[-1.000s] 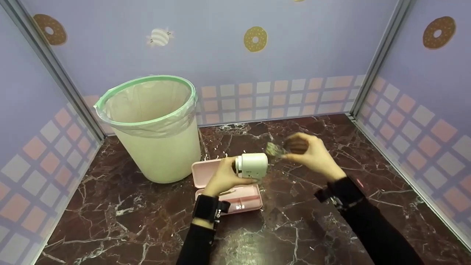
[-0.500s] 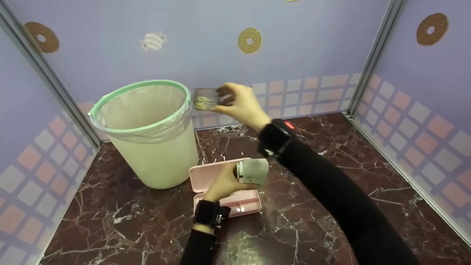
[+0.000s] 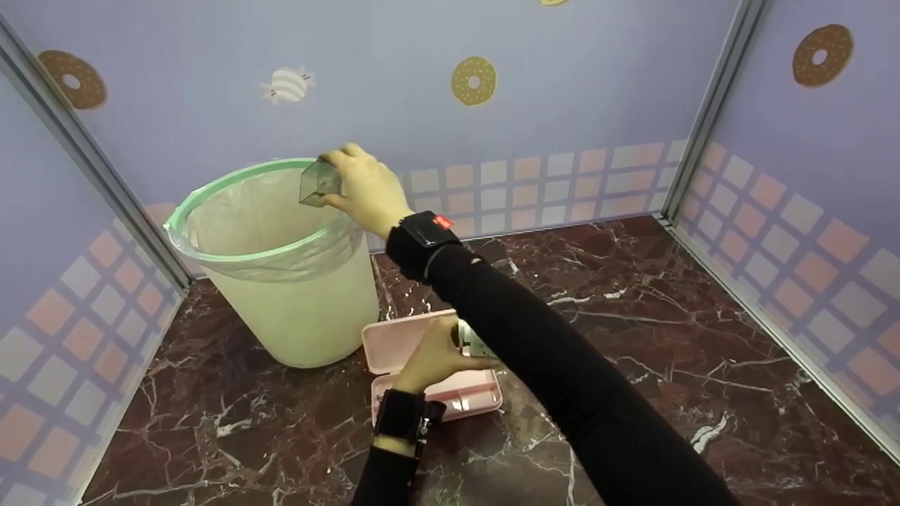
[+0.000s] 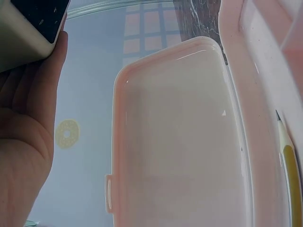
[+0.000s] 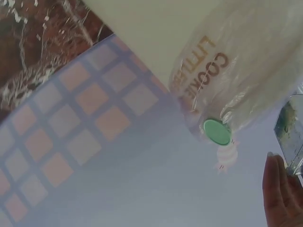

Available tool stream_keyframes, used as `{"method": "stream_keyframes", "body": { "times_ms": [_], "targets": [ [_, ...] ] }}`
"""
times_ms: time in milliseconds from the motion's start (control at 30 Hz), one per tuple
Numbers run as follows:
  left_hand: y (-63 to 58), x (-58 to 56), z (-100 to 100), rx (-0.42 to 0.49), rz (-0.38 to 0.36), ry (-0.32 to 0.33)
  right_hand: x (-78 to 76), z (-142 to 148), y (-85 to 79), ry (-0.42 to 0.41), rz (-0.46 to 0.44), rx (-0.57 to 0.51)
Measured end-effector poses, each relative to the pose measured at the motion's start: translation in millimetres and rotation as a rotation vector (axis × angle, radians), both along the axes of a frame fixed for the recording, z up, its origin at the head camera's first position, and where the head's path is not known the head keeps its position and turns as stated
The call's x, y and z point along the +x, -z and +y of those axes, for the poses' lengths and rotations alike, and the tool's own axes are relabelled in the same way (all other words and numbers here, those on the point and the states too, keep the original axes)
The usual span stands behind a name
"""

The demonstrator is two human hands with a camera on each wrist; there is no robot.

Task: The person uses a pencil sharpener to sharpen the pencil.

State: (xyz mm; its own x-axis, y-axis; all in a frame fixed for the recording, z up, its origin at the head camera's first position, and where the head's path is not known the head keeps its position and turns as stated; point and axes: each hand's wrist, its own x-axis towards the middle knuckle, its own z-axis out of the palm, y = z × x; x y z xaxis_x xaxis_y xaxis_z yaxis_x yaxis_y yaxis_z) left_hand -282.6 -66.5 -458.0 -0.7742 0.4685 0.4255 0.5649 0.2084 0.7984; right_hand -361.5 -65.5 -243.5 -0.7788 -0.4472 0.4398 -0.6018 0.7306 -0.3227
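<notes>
My right hand (image 3: 369, 190) grips a see-through shavings drawer (image 3: 318, 183) over the right rim of the trash bin (image 3: 302, 309). The drawer is tilted, its opening facing left. In the right wrist view some greenish residue shows on the clear drawer (image 5: 289, 125). Above the open pink pencil case (image 3: 401, 344), my left hand (image 3: 439, 355) holds the white body of a pencil sharpener (image 3: 477, 343), partly hidden behind my right sleeve. The left wrist view shows the sharpener's dark, speckled face (image 4: 40, 14). A sharpened pencil (image 4: 291, 175) lies in the case.
The bin has a green rim (image 3: 211, 186) and a clear plastic liner (image 3: 281, 270). Small white crumbs lie on the dark marbled table (image 3: 281, 429) between bin and case. Patterned walls (image 3: 562, 84) stand at the back and both sides.
My right hand has carried the drawer from beside the sharpener up and left to the bin and tilted it. The greenish shavings in it show much less now. The left hand stays nearly in place.
</notes>
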Motion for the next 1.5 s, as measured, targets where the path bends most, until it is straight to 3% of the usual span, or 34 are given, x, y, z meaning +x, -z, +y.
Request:
{"method": "stream_keyframes", "body": {
  "times_ms": [133, 300, 367, 600, 733, 867, 1000, 1200, 1333, 1500],
  "targets": [
    [1.1, -0.7, -1, -0.054, 0.051, -0.064, 2.5, -17, 2.0, -0.013, 0.211, 0.219],
    [1.4, -0.3, 1, -0.034, 0.054, -0.059, 7.1, -24, 13.0, -0.026, 0.615, 0.493],
    [-0.1, 1.0, 2, -0.019, 0.048, -0.056, 7.6, -23, 17.6, -0.032, 0.721, 0.572],
    [-6.3, 3.4, 11, -0.052, 0.075, -0.038, 2.5, -7, 26.5, -0.079, 0.896, 0.716],
    [-5.3, 1.5, 14, -0.069, 0.076, -0.029, 1.0, 0, 24.7, -0.091, 0.917, 0.722],
    [-5.1, 1.1, 16, -0.04, 0.018, 0.003, 3.8, 9, 13.5, -0.036, 0.798, 0.665],
    [-5.1, 0.3, 17, 0.061, -0.087, 0.087, 4.5, 24, -3.8, 0.058, 0.532, 0.505],
    [-4.0, -1.7, 14, 0.056, -0.148, 0.065, 3.2, 54, -21.1, 0.176, 0.141, 0.185],
    [-3.4, -2.2, 10, 0.066, -0.194, 0.076, 5.3, 81, -22.4, 0.151, -0.028, -0.032],
    [-3.8, -4.7, 5, 0.078, -0.185, 0.065, 12.9, 115, -12.7, 0.004, -0.145, -0.264]
  ]
}}
